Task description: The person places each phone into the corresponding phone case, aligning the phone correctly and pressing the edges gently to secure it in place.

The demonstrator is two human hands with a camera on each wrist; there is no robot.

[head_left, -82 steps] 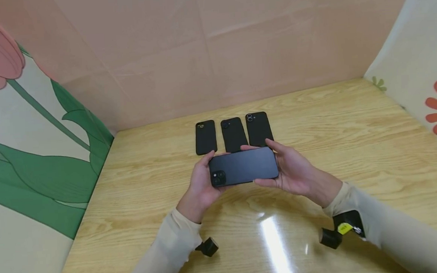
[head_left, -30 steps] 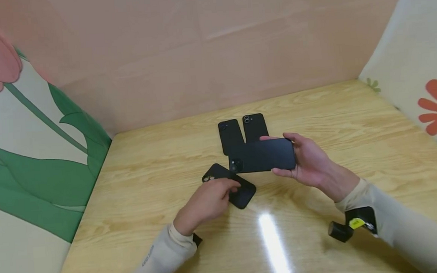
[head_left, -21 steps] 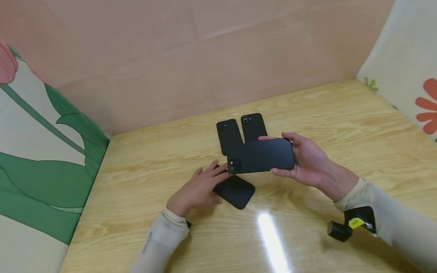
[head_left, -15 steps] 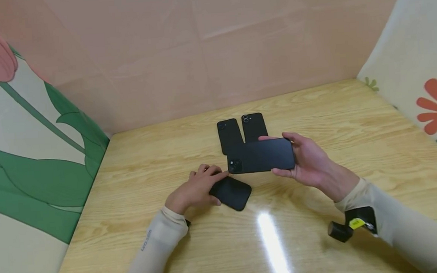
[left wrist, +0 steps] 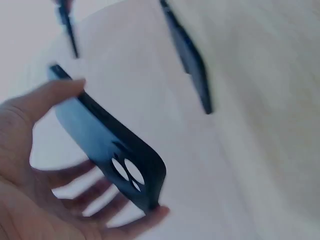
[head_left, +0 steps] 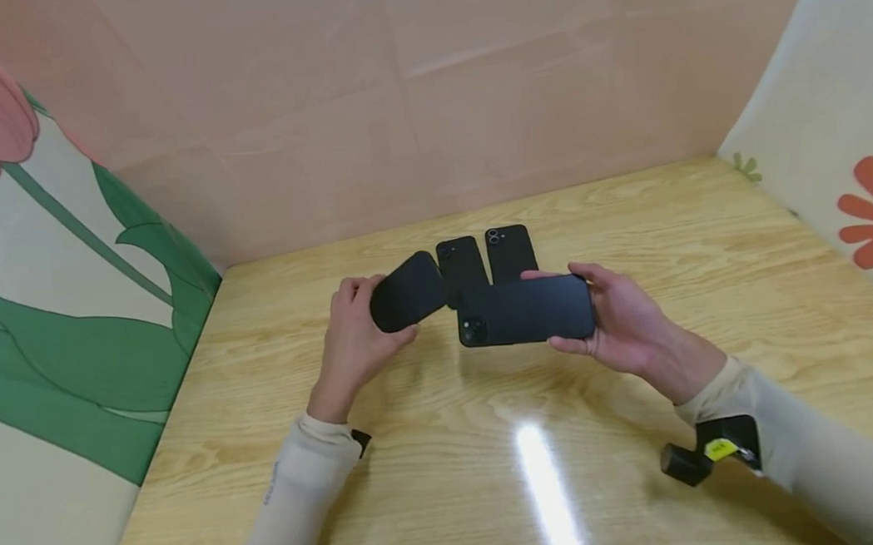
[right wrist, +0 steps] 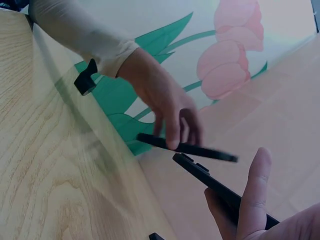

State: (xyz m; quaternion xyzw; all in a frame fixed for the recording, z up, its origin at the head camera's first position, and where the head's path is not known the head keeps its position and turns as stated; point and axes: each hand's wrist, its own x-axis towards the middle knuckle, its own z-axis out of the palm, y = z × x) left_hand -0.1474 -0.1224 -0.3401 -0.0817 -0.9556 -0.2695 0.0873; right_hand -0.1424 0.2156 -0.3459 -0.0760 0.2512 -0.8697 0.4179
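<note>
My left hand [head_left: 352, 334] grips a black phone case [head_left: 410, 292] by its edges, lifted and tilted above the table. In the left wrist view the case [left wrist: 82, 120] shows its camera cutouts, with the thumb on one long side and a fingertip at the lower corner. My right hand [head_left: 629, 321] holds a dark smartphone [head_left: 532, 312] sideways by its right end, back up, camera lenses to the left. In the right wrist view the case [right wrist: 207, 152] hovers just over the phone's camera end [right wrist: 192, 169].
Two more black phone cases, a left one [head_left: 458, 259] and a right one [head_left: 511, 249], lie side by side at the back of the wooden table [head_left: 449, 472]; the smartphone partly covers them. A pink backdrop [head_left: 308, 130] rises behind, with flower-printed sheets at both sides.
My left hand let go of the smartphone, pulled the leftmost case forward and has now lifted it up and left off the table. The right hand still holds the smartphone.
</note>
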